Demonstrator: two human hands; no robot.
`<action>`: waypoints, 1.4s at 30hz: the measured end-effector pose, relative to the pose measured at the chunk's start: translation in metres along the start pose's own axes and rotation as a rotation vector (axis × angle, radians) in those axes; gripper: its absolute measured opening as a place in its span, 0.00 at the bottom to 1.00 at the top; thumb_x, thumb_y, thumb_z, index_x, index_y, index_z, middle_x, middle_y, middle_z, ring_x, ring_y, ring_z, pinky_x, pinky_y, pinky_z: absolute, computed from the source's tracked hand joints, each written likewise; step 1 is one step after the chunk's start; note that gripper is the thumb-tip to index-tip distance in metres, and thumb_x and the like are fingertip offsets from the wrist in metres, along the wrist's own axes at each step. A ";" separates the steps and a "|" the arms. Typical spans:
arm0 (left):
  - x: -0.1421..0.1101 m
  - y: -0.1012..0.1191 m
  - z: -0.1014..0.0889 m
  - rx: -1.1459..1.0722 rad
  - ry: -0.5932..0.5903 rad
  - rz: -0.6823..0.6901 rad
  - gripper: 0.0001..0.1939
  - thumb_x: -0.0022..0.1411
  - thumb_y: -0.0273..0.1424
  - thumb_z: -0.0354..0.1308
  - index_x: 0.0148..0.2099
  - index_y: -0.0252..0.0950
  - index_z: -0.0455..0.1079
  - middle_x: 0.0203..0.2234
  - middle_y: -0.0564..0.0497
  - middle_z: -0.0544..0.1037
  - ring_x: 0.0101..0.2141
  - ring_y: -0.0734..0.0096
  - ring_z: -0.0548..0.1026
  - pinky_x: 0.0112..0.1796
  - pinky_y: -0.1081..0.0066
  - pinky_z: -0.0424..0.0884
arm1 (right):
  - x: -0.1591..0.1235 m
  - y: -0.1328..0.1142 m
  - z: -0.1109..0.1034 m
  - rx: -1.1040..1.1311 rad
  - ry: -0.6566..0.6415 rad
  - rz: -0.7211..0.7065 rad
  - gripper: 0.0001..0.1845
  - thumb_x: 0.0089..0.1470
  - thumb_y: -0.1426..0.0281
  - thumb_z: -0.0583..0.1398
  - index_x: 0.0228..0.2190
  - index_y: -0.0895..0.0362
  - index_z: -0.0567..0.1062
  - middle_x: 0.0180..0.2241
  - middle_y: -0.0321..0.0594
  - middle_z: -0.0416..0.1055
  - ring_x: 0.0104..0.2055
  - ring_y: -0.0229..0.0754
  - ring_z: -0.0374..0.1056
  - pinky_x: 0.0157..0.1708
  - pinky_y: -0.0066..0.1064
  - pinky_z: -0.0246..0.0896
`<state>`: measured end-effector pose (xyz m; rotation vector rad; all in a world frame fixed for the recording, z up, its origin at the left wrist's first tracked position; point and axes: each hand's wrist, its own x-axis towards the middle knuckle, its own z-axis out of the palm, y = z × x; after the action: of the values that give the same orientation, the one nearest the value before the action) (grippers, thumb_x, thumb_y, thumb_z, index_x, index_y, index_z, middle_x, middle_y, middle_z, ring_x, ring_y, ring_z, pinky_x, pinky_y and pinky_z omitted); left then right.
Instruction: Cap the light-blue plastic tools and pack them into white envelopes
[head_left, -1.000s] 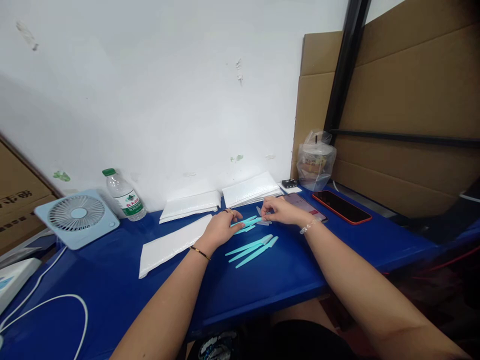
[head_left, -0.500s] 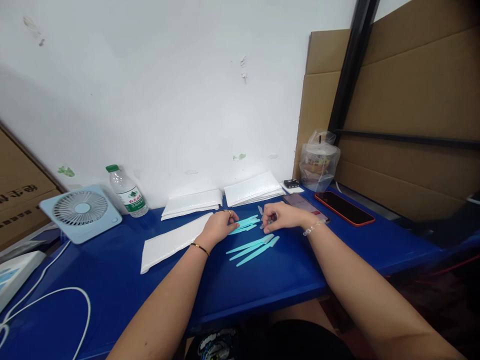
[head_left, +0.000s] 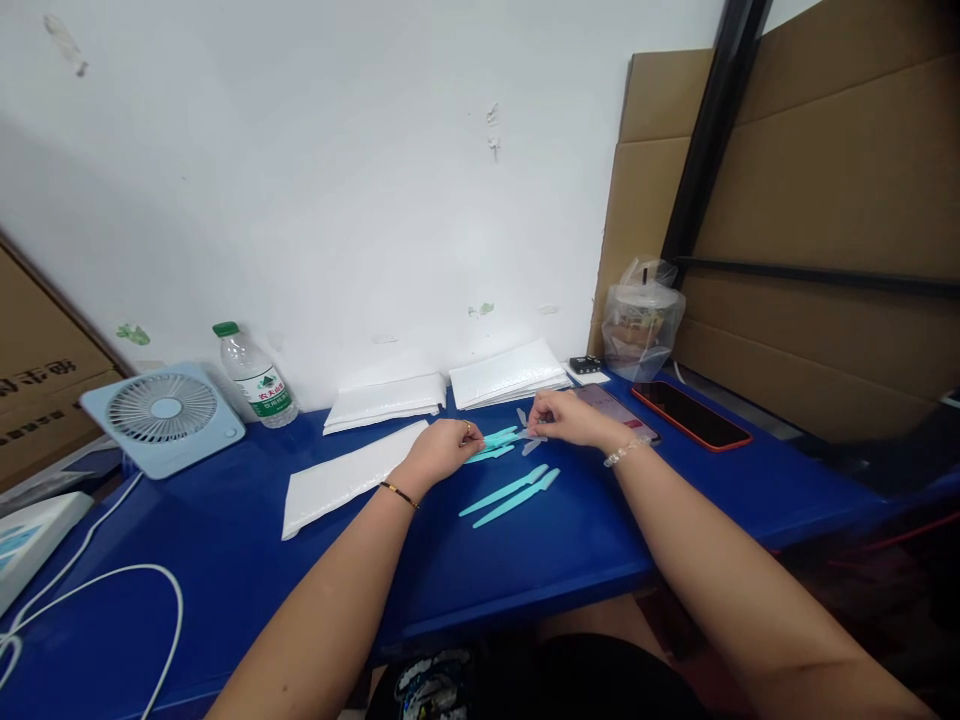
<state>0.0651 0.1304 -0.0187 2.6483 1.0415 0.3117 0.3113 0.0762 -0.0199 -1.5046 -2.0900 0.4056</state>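
Note:
My left hand (head_left: pixel 444 450) is closed in a pinch on the handle of a teal eyebrow razor, its blade end pointing right. Under and beside those fingers lie several other teal eyebrow razors (head_left: pixel 491 454), partly covered by the hand. My right hand (head_left: pixel 566 416) pinches a small clear cap at the tip of the held razor; whether the cap is fully on it I cannot tell. Loose clear caps (head_left: pixel 531 447) lie on the table just below the right fingertips. Nearer to me, two teal razors (head_left: pixel 514 497) rest side by side, slanting up to the right.
White padded mailers (head_left: pixel 352 475) lie left of my hands, with stacks (head_left: pixel 510 375) along the wall. A phone (head_left: pixel 611 408) and an orange-cased phone (head_left: pixel 690 415) are at right, near a bagged cup (head_left: pixel 641 325). A bottle (head_left: pixel 259 380), fan (head_left: pixel 165 420) and white cable (head_left: pixel 176 600) are left.
One of the three nearer razors has left its place, and my left hand now pinches a razor. My right hand has shifted slightly up, to the razor's tip.

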 end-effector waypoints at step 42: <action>-0.011 0.027 -0.003 -0.005 -0.106 0.073 0.15 0.63 0.39 0.47 0.37 0.38 0.72 0.26 0.51 0.75 0.26 0.71 0.70 0.27 0.74 0.59 | -0.010 -0.021 -0.004 0.338 -0.265 -0.021 0.10 0.51 0.64 0.58 0.29 0.59 0.72 0.24 0.37 0.70 0.27 0.37 0.67 0.29 0.28 0.61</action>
<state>0.0734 0.1042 -0.0078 2.6709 0.9112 0.1859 0.2994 0.0594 -0.0080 -1.2832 -2.0971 0.9433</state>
